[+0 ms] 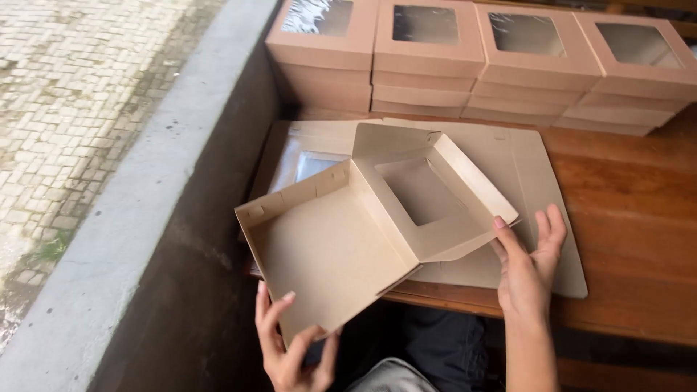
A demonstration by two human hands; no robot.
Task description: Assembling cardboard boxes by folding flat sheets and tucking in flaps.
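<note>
Half-folded brown cardboard box with a square window cut in its lid (363, 232): held open over the near edge of the brown wooden table (632, 218). Left hand (290, 348) pinches the tray's near edge, fingers clamped. Right hand (526, 265), fingers spread, touches the lid's right rim. Beneath: flat unfolded box blanks (523, 167). Behind: four stacks of finished window boxes (479, 58). Left: grey concrete ledge (131, 218), cobbled paving (65, 94) beyond.

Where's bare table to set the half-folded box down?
Bare wood on the table lies right of the flat cardboard blanks, in front of the stacked window boxes and beyond the right hand. The left side is crowded: the open box, held by the left hand, covers the blanks up to the concrete ledge.
</note>
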